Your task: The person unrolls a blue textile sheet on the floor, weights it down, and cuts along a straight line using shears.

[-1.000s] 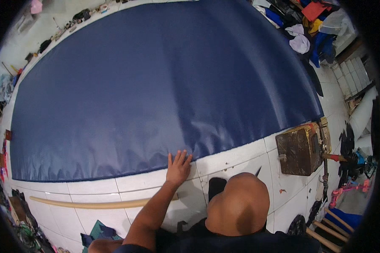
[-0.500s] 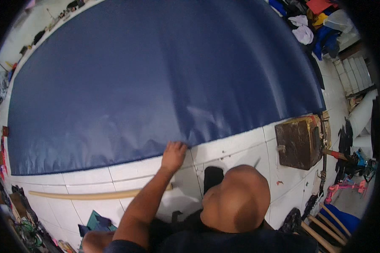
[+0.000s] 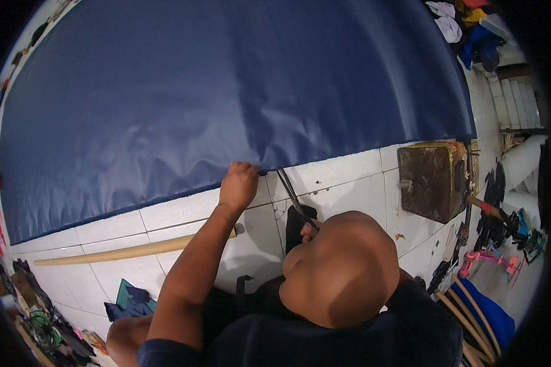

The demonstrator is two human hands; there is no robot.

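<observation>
A large navy-blue sheet (image 3: 165, 85), smooth and leather-like, is spread over the white tiled floor. At its near edge my left hand (image 3: 239, 185) has its fingers closed on the material, and the edge ripples beside it. My right hand (image 3: 310, 230) shows only in part beside my bent knee (image 3: 349, 269), which hides the rest of it. It grips a pair of scissors (image 3: 292, 197) with long dark metal blades. Their tips reach the sheet's edge just right of my left hand; I cannot tell whether they are cutting.
A pale, slightly curved tube (image 3: 134, 251) lies on the floor at the left. A brown box-like block (image 3: 431, 183) stands by the sheet's near right corner, with a hammer-like tool (image 3: 487, 207) beyond. Green and navy scraps (image 3: 130, 301) lie lower left; clothes (image 3: 450, 27) are heaped far right.
The scissors in my right hand have come into view at the sheet's edge. My left hand now pinches the edge, which is lifted and more rippled. The view has shifted slightly.
</observation>
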